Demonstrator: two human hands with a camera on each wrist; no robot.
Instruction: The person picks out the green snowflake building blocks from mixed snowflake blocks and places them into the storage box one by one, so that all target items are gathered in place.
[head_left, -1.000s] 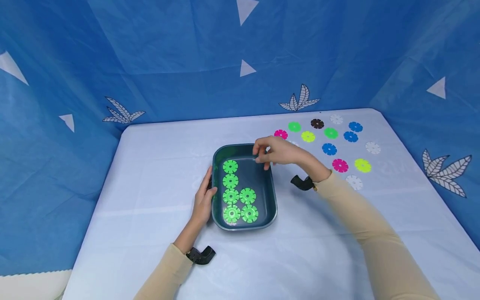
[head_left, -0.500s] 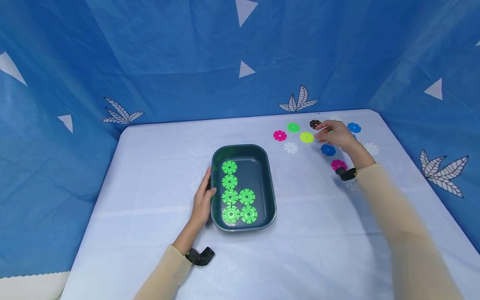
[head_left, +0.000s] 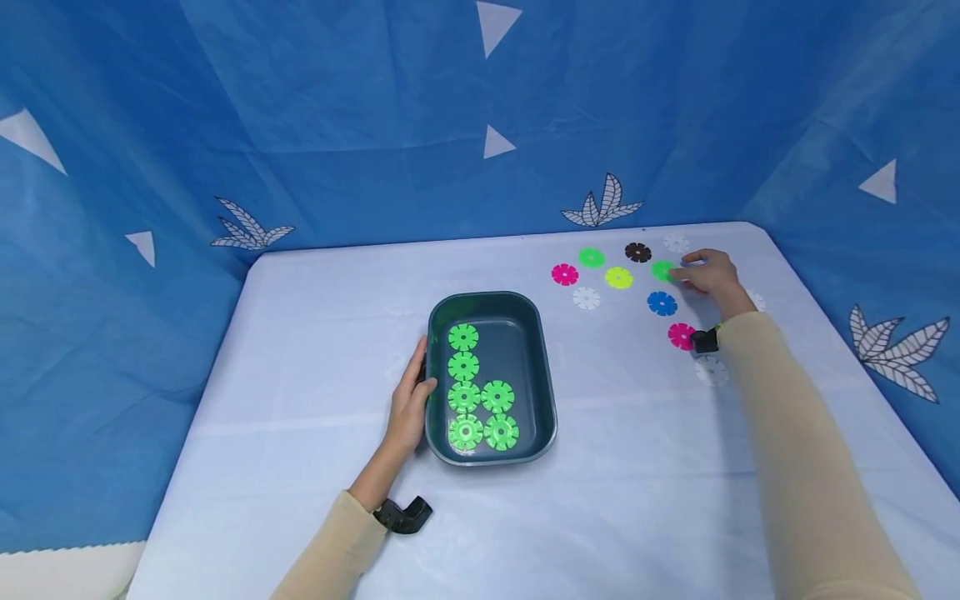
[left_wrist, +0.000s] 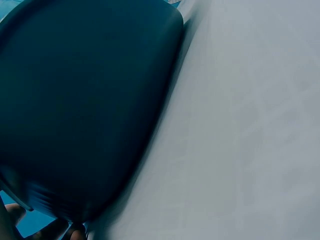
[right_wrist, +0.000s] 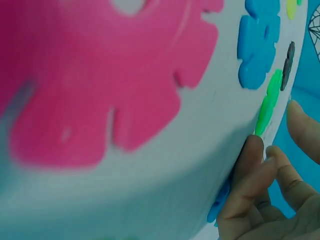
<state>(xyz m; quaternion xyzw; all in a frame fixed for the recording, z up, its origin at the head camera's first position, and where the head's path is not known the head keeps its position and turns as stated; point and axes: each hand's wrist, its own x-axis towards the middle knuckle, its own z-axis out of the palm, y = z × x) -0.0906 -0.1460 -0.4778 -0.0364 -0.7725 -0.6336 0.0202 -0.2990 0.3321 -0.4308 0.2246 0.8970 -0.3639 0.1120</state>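
Note:
My left hand [head_left: 408, 408] holds the left side of a dark teal tray [head_left: 550, 400], thumb at the rim; in the left wrist view fingertips [left_wrist: 55, 228] show by the tray's outer wall [left_wrist: 95, 100]. Several green notched plastic discs [head_left: 463, 367] lie flat inside, along the left and near end. Out at the table's far right, my right hand [head_left: 712, 273] reaches to a loose green disc [head_left: 662, 269]. One fingertip meets that green disc's edge [right_wrist: 269, 102] in the right wrist view, with the thumb and other fingers apart. A blue disc [right_wrist: 218, 202] lies partly behind the fingers.
Around the right hand lie pink [head_left: 681, 336], blue [head_left: 662, 303], brown [head_left: 638, 252], yellow [head_left: 618, 277] and white discs [head_left: 711, 371]. Another green disc [head_left: 591, 257] sits farther left. A blue curtain [head_left: 375, 125] hangs behind the white-covered table [head_left: 315, 333].
My right hand has moved from above the tray's far right corner, rightward over the loose discs, to the green disc. The left hand stays at the tray.

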